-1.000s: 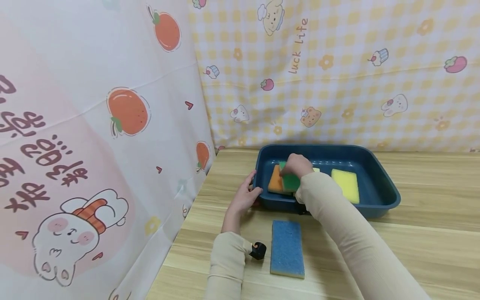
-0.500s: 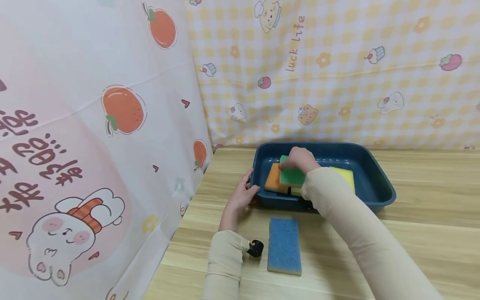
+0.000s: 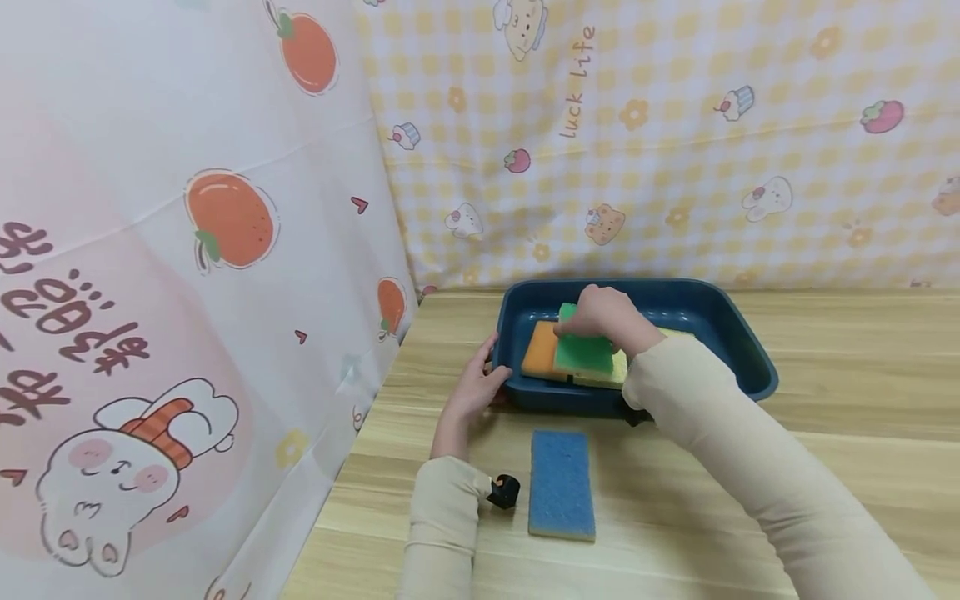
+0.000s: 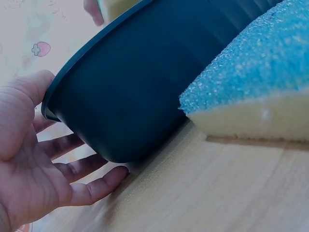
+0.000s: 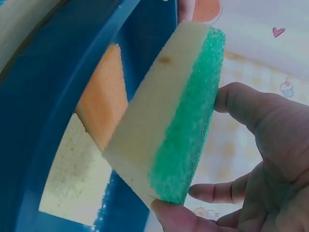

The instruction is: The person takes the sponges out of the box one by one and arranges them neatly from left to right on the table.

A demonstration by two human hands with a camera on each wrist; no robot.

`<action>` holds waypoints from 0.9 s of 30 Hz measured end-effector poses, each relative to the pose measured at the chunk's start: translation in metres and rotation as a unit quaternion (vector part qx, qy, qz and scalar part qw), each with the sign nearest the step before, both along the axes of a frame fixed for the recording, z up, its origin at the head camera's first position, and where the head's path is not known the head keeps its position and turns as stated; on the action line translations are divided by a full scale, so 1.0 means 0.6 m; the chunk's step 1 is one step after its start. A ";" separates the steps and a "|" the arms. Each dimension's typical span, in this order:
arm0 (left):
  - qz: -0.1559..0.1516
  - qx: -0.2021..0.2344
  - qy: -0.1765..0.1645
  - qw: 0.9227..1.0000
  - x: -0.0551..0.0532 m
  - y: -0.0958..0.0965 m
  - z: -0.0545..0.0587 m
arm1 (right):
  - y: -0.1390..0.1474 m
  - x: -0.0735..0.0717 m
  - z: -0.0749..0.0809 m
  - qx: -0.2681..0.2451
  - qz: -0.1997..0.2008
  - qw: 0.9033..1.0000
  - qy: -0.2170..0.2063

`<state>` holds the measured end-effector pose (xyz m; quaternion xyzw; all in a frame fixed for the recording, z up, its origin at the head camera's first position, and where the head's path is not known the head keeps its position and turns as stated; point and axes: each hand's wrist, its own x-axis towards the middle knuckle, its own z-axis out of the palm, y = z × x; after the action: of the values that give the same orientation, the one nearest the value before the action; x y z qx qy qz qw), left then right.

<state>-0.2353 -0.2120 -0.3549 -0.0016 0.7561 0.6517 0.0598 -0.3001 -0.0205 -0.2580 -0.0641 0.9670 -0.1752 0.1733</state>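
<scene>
In the head view, my right hand [image 3: 603,315] holds a green-and-cream sponge [image 3: 585,353] over the left half of a dark blue tray [image 3: 678,292]. The right wrist view shows that sponge [image 5: 181,116] tilted, gripped by thumb and fingers along its green side. Under and beside it in the tray lie an orange sponge [image 3: 542,352] and a pale yellow sponge [image 3: 600,375]. My left hand [image 3: 476,387] rests at the tray's left front corner. In the left wrist view its thumb is at the rim, and its fingers [image 4: 89,191] spread against the outer wall.
A blue scouring sponge [image 3: 561,483] lies on the wooden table [image 3: 675,492] in front of the tray. Another yellow sponge [image 3: 677,333] in the tray is mostly hidden by my right sleeve. Patterned cloths [image 3: 480,125] hang behind and to the left.
My right hand has lifted the green sponge and shifted it right relative to the tray, uncovering more of the orange and pale yellow sponges. My left hand stays at the corner; the head view has turned slightly.
</scene>
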 end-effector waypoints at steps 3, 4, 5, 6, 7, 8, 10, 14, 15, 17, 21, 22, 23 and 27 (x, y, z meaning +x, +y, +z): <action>0.002 -0.004 0.000 1.000 -0.002 0.001 -0.001 | 0.007 0.011 0.004 0.003 0.000 1.000 0.003; 0.004 -0.004 0.003 1.000 -0.006 0.000 -0.006 | 0.010 0.015 0.005 0.002 0.000 1.000 0.004; 0.006 -0.005 0.004 1.000 -0.010 -0.001 -0.012 | 0.013 0.019 0.005 0.000 0.001 1.000 0.006; 0.008 -0.007 0.007 1.000 -0.014 -0.002 -0.018 | 0.016 0.023 0.005 -0.001 0.002 1.000 0.008; 0.010 -0.007 0.007 1.000 -0.018 -0.003 -0.024 | 0.019 0.028 0.005 -0.005 0.002 1.000 0.012; 0.012 -0.006 0.010 1.000 -0.022 -0.004 -0.030 | 0.022 0.033 0.005 -0.007 0.003 1.000 0.015; 0.014 -0.005 0.012 1.000 -0.025 -0.004 -0.036 | 0.028 0.042 0.004 -0.009 0.006 1.000 0.021; 0.015 -0.001 0.009 1.000 -0.026 -0.004 -0.038 | 0.040 0.059 0.000 -0.006 0.016 0.999 0.030; 0.016 -0.001 0.007 1.000 -0.027 -0.004 -0.039 | 0.042 0.063 -0.002 -0.004 0.020 0.999 0.032; 0.016 0.000 0.005 1.000 -0.028 -0.005 -0.040 | 0.048 0.072 -0.006 0.000 0.030 0.999 0.039; 0.019 0.003 0.004 1.000 -0.030 -0.005 -0.041 | 0.058 0.091 -0.013 0.007 0.047 0.998 0.049; 0.019 0.004 0.003 1.000 -0.031 -0.005 -0.041 | 0.061 0.096 -0.015 0.007 0.049 0.998 0.050; 0.019 0.004 0.003 1.000 -0.032 -0.005 -0.041 | 0.063 0.101 -0.017 0.009 0.051 0.997 0.051; 0.017 0.011 0.004 1.000 -0.035 -0.003 -0.040 | 0.073 0.119 -0.026 0.017 0.067 0.995 0.073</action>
<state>-0.2562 -0.2141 -0.3789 -0.0113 0.7492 0.6606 0.0462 -0.2289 0.0235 -0.2736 -0.1384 0.9734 -0.1421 0.1145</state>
